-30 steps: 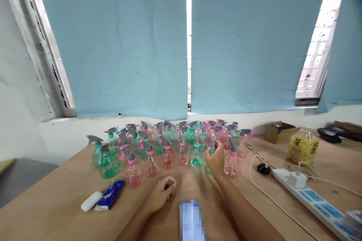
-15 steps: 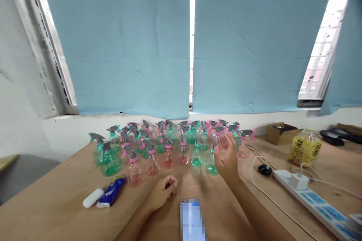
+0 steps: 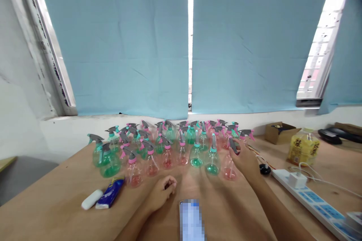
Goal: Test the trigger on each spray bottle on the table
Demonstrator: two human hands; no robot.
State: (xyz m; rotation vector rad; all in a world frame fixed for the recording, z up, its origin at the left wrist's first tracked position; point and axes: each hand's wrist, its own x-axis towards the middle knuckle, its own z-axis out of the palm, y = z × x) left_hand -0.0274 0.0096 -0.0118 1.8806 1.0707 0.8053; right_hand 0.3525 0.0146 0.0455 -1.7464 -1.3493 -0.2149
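Observation:
Several small spray bottles with clear round bodies stand in rows, some green such as the green spray bottle, others pink. At the right end of the front row, my right hand has its fingers around the neck and grey trigger head of a pink spray bottle, which stands on the table. The palm side of that grip is hidden. My left hand rests on the table in front of the rows, fingers curled loosely with nothing in them. A phone lies between my forearms.
A blue tube and a white oblong case lie at left. On the right are a power strip, white cables, a black round object, a yellow-labelled jug and a cardboard box. Blue blinds hang behind.
My right hand has moved right and down from beside a green spray bottle and closed on the pink spray bottle at the row's right end. My left hand has stayed put.

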